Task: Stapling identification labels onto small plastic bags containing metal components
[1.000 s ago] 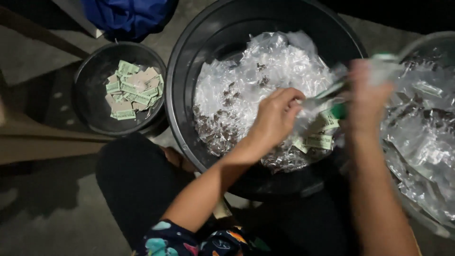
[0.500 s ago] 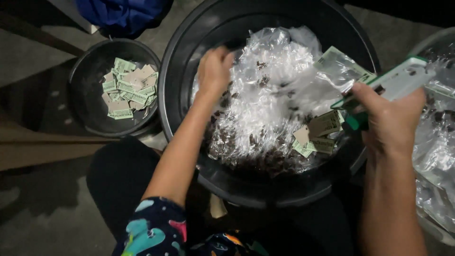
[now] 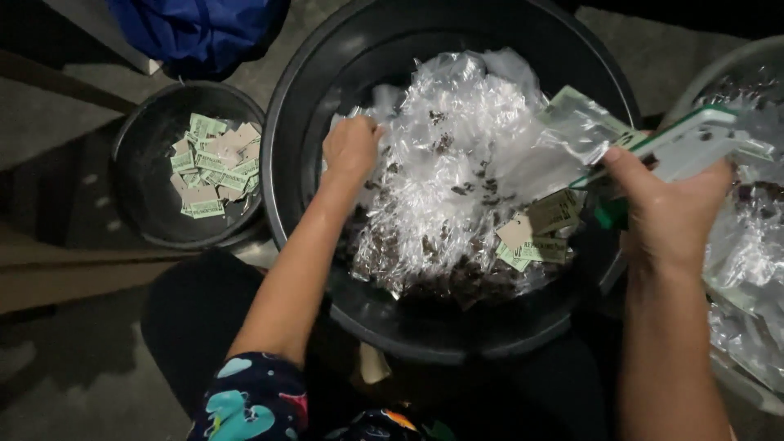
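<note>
Fingers of left hand (image 3: 351,147) curled shut, pinching clear plastic packets (image 3: 457,180) at left edge of heap inside big black tub (image 3: 327,106). Fingers of right hand (image 3: 665,208) clamped on white-and-green flat tool (image 3: 694,139), held over tub's right rim, clear bag (image 3: 584,126) hanging at its tip. Green paper labels (image 3: 543,233) loose on heap, right side. Small black tub (image 3: 143,175) well left, holding more green labels (image 3: 214,163). Blue bag (image 3: 196,33) beyond. Another tub of plastic (image 3: 755,245) at right edge.

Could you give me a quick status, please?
Left hand gripping clear plastic bags in big black tub. Right hand holding a green-white tool. Nothing in the way.
</note>
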